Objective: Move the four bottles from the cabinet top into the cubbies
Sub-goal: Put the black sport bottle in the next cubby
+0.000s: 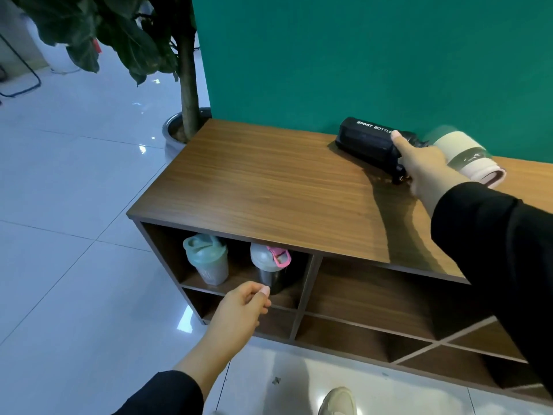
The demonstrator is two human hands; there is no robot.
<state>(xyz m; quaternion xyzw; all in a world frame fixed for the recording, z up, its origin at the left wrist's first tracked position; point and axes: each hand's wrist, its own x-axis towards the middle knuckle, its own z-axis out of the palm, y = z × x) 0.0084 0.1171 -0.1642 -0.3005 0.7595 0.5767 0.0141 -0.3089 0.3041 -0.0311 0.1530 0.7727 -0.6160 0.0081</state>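
Observation:
A black sport bottle [363,139] lies on its side on the wooden cabinet top [269,187], near the green wall. My right hand [425,166] is wrapped around its cap end. Just right of it lies a blurred cream and pink bottle [466,154], also on its side. In the upper left cubby [167,250] two bottles stand upright: a pale green shaker [206,259] and a dark bottle with a grey and pink lid [270,265]. My left hand [242,307] hovers in front of that cubby, fingers loosely curled, holding nothing.
Several other cubbies [374,295] to the right and below hold nothing. A potted plant [185,115] stands at the cabinet's far left corner. The glossy tiled floor [74,205] spreads to the left. A shoe [338,402] shows at the bottom.

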